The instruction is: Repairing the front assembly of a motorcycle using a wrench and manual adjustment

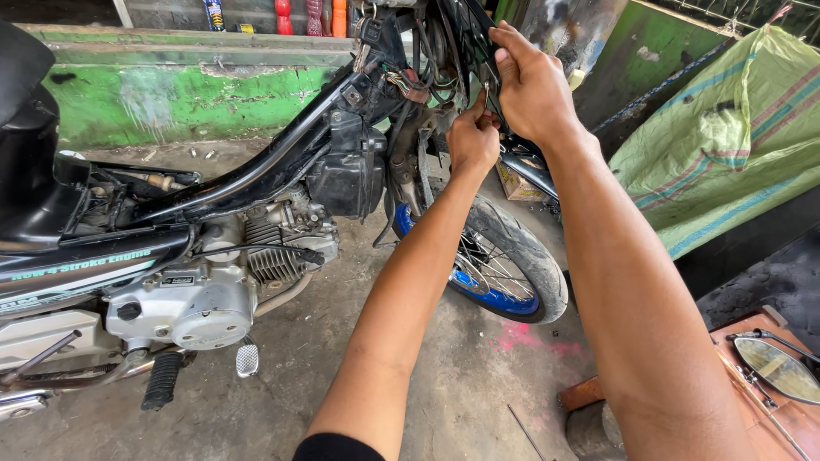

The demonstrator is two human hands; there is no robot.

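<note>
Both hands are jammed in at the steering head, the left hand (472, 141) hemmed by the wire bundle (408, 85) and fork leg, the right hand (530, 81) pressed against the black front panel (468, 34). Below them the front wheel (512, 265) blocks the way down. Open concrete floor (444, 376) lies under the forearms, between engine (213, 282) and wheel.

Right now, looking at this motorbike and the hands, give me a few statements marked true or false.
1. Both hands, the left hand and the right hand, are up at the front of the motorbike. True.
2. The front wheel has a red rim. False: the rim is blue.
3. A mirror lies at lower right. True.
4. The wall behind is painted yellow. False: it is green.
</note>
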